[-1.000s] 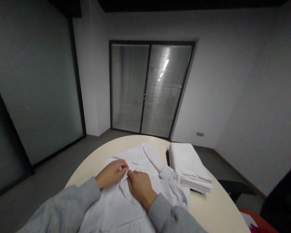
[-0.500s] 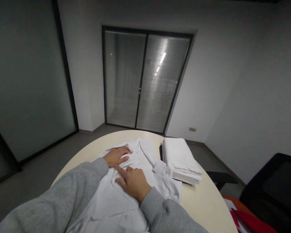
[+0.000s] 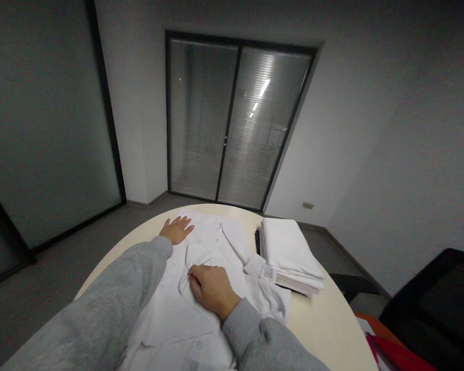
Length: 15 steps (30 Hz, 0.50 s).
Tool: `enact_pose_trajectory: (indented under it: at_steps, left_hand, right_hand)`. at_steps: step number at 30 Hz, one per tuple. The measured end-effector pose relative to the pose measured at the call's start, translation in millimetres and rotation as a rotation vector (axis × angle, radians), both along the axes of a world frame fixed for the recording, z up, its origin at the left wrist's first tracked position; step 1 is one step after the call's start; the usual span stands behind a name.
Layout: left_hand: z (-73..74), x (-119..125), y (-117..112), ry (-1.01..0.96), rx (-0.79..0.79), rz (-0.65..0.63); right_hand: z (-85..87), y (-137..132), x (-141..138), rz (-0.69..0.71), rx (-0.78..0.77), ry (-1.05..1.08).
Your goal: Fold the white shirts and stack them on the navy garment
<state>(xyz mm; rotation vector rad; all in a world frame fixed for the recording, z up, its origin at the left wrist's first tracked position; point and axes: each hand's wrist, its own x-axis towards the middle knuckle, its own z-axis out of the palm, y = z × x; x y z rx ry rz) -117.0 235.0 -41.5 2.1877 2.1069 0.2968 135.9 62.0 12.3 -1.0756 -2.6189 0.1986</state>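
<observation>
A white shirt (image 3: 232, 242) lies spread over the round table, its cuffed sleeve (image 3: 263, 273) folded across the right side. My left hand (image 3: 177, 230) rests flat on the shirt's far left edge, fingers spread. Near the middle of the shirt my right hand (image 3: 213, 289) is closed, with its thumb and curled fingertips on a gathered bit of the cloth. A raised, rumpled fold (image 3: 198, 253) runs just beyond those fingers. The fingertips themselves are partly hidden.
A stack of folded white cloths (image 3: 286, 245) lies on something dark at the table's (image 3: 325, 330) right side, touching the sleeve. A black mesh chair (image 3: 436, 304) stands to the right, with red items (image 3: 398, 353) beside it. Beyond is a glass door (image 3: 235, 123).
My left hand has moved away to the far left edge of the shirt and spread out there. My right hand has gone from a pointing finger to closed, and the far left cloth lies flatter.
</observation>
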Motion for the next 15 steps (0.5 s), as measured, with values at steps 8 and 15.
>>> enact_pose_trajectory:
  at_steps: [8,15]
  left_hand:
    - [-3.8,-1,5,0.009,0.002,0.022]
    - [-3.8,-1,2,0.002,0.035,0.013]
  right_hand:
    - [48.8,-3,57,-0.201,0.037,0.434]
    - [98.1,-67,214,-0.480,0.410,0.511]
